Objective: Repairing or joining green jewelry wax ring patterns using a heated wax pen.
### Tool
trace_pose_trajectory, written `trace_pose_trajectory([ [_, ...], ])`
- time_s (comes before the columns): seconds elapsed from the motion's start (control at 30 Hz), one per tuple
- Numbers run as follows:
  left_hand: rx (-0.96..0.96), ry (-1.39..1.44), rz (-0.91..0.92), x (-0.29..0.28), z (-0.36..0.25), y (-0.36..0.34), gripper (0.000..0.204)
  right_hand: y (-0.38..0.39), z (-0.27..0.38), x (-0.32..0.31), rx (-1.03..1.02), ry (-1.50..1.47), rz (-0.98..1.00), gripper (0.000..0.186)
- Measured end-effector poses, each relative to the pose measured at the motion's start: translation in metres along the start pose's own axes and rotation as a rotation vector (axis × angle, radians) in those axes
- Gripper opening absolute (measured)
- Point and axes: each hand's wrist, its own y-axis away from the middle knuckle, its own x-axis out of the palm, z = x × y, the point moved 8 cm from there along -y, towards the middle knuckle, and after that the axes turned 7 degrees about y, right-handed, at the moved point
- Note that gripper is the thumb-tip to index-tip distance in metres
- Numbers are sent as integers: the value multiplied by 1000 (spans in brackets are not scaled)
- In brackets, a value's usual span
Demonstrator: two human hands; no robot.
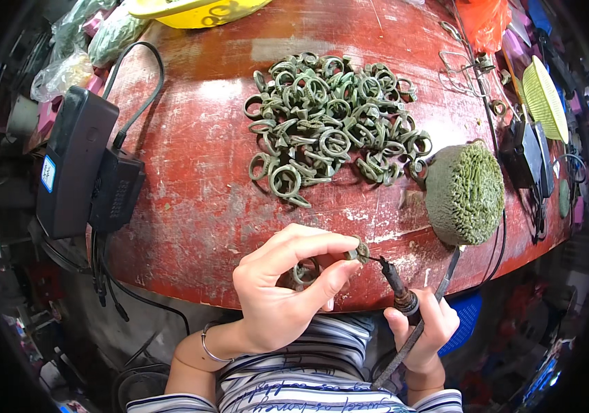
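My left hand (282,289) pinches a small green ring (358,251) between thumb and forefinger, near the front edge of the red table (191,199). My right hand (426,329) grips a dark pen-shaped heated tool (396,283), whose thin tip touches the ring. A cord runs from the tool down past my wrist. Another green ring (305,271) lies on the table behind my left hand. A heap of several green rings (332,120) lies further back in the middle of the table.
A round green ribbed block (465,194) lies to the right of the heap. Two black boxes with cables (84,168) sit at the left edge, a yellow basin (191,10) at the back, and wire clips (463,69), a black device (525,155) and a yellow-green woven fan (545,100) at right.
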Motion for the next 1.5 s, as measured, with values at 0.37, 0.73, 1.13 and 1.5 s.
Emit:
trace_pose_trajectory([
  [0.37, -7, 0, 1, 0, 0, 0, 16, -1, -1, 0, -1, -11, 13, 33],
  [0.73, 13, -61, -76, -5, 2, 3, 23, 5, -9, 4, 42, -219, -5, 31],
  [1.13, 291, -285, 29, 6, -17, 5, 27, 0, 2, -1, -16, 3, -54, 32],
  [1.5, 311, -350, 10, 6, -21, 4, 25, -3, 1, 3, -17, -35, -12, 34],
])
